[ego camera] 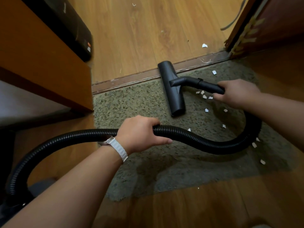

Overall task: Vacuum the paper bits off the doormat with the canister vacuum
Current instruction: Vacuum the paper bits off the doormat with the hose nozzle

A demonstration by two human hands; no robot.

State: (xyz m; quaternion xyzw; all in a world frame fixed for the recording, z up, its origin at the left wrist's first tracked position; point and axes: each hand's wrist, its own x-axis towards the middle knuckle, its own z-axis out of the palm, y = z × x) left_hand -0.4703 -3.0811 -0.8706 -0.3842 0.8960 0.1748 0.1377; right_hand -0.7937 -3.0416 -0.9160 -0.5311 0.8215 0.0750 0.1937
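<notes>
Paper bits (204, 96) lie scattered on the right half of the doormat (131, 104), which sits on the wood floor (131, 33) against the threshold strip (125, 79), while a person works a vacuum over it. The floor head (171, 89) rests flat on the mat, its far end across the strip, with a cluster of four scraps just beside its neck. The right hand (236, 92) has its grip closed around the short wand (210, 86); the left hand (139, 134), a white-strapped watch (115, 145) on its wrist, has its grip closed over the ribbed hose (205, 143), which loops from the wand round the right of the mat and off to the lower left. The canister itself is too dark to make out at that corner.

By the look of it the job is partly done: the mat's left half shows no scraps, while the right still needs passes. About twelve scraps are countable on the mat, some small and blurred. Two more lie on the floor beyond the strip, outside the mat. One hose, one head, one mat, two hands.
</notes>
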